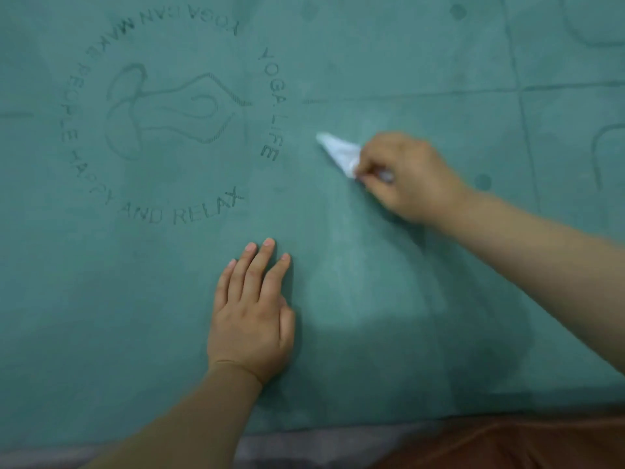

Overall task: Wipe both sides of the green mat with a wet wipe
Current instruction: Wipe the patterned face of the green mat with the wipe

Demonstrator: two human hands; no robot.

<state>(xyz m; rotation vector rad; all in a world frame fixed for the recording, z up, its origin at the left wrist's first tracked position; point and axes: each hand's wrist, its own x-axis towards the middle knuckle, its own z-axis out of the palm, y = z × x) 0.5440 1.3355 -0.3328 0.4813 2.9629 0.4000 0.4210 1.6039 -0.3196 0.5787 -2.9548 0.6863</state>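
Overhead, the green mat fills almost the whole head view, its surface matte and faintly suede-like, embossed with a ring of lettering around a line-drawn figure near its far left part, and with thin straight grid lines toward the far right. The right hand pinches a crumpled white wet wipe between curled fingers, its pointed end lying on the mat just beside the lettering. The left hand rests flat, fingers straight, pressing the mat near its near edge. Below that edge a grey strip and reddish-brown surface show, blurred.
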